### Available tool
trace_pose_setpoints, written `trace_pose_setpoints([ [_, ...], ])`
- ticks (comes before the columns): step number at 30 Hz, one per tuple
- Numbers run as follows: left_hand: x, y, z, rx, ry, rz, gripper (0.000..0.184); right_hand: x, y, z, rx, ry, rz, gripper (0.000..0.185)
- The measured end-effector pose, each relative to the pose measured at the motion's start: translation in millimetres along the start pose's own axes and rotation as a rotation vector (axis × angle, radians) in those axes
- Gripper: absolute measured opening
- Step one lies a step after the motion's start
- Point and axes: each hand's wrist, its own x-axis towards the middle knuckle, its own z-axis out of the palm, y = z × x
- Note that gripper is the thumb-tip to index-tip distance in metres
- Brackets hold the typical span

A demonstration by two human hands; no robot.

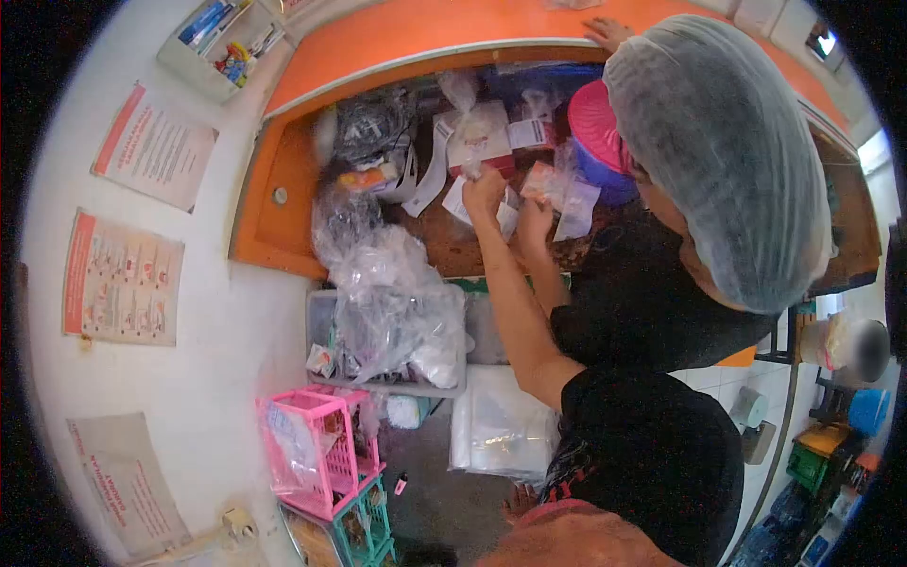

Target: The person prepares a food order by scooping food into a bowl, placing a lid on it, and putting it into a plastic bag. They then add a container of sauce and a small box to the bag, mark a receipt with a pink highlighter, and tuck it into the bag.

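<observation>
My right hand (485, 192) reaches up into the open shelf with fingers closed on a piece of clear plastic (470, 170), apparently part of a bag. White papers (463, 202) lie just beneath it. To its right, a co-worker's hand (536, 219) holds an orange-and-white packet (540, 181). A white box with a red side (478, 132) stands behind my hand. Low in the view, dark digits (519, 499) show beside my shirt; whether they are my left fingers or toes is unclear.
A co-worker in a hairnet (718, 161) leans in at the right, one hand (609, 34) on the orange counter (425, 36). Below are a grey bin (456, 331) heaped with plastic bags (392, 293), stacked pink (316, 402) and green baskets (376, 520), and clear plastic sheets (501, 425).
</observation>
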Motion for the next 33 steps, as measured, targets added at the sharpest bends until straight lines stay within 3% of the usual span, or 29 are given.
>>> trace_pose_setpoints([
  [5,-37.0,-35.8,-72.3,-0.105,0.155,-0.008,0.037,-9.0,8.1,6.5,-0.041,-0.047,-0.03,0.037],
  [7,-56.8,-82.3,-91.5,-0.265,0.178,0.035,0.035,-14.4,22.7,10.4,-0.091,-0.099,-0.078,0.039],
  [10,-80.1,-178.9,-99.0,-0.509,-0.06,0.211,0.033,-38.9,50.1,9.9,-0.11,-0.279,-0.207,0.042],
  [13,-99.5,-180.0,-63.7,-0.438,0.552,0.117,0.038,-37.7,85.5,35.5,-0.077,-0.392,-0.399,0.045],
  [15,-146.8,-178.9,-33.9,-0.319,0.601,0.245,0.046,-52.6,80.8,41.6,-0.044,-0.336,-0.497,0.046],
  [16,-153.4,-191.2,-44.8,-0.39,0.548,0.267,0.045,-67.7,73.9,39.3,-0.026,-0.271,-0.539,0.047],
  [19,-190.1,-207.7,-45.0,-0.571,0.746,0.28,0.04,-146.8,43.2,5.1,0.138,-0.27,-0.578,0.05],
  [21,-201.3,-238.4,-58.0,-0.73,0.904,0.322,0.039,-227.5,32.9,-27.7,0.289,-0.676,-0.526,0.052],
  [23,-220.5,-279.1,-68.3,-0.883,1.007,0.414,0.035,-317.5,35.0,-49.0,0.379,-1.245,-0.394,0.039],
  [24,-232.8,-285.5,-76.6,-0.917,1.107,0.403,0.034,-373.1,-3.9,-87.1,0.261,-1.45,-0.53,0.041],
  [25,-245.3,-288.5,-89.9,-0.941,1.2,0.389,0.034,-428.0,21.1,-82.5,0.49,-1.607,-0.67,0.04],
  [26,-255.5,-292.6,-114.3,-0.928,1.275,0.414,0.032,-485.1,46.5,-81.1,0.242,-1.939,-0.404,0.039],
  [27,-267.5,-299.4,-139.6,-0.893,1.34,0.431,0.031,-545.7,-2.4,-145.6,0.321,-2.062,-0.308,0.034],
  [28,-279.4,-300.1,-166.6,-0.825,1.386,0.477,0.029,-593.8,-31.1,-179.3,0.152,-2.266,-0.433,0.034],
  [30,-303.6,-290.9,-225.3,-0.695,1.305,0.547,0.027,-671.8,-60.9,-232.1,0.223,-2.417,-0.757,0.037],
  [31,-316.1,-284.3,-255.3,-0.6,1.212,0.565,0.027,-715.2,-34.9,-246.6,0.208,-2.44,-0.737,0.039],
  [33,-332.4,-281.7,-307.0,-0.458,1.073,0.545,0.028,-767.1,-15.9,-283.9,0.147,-2.204,-0.8,0.041],
])
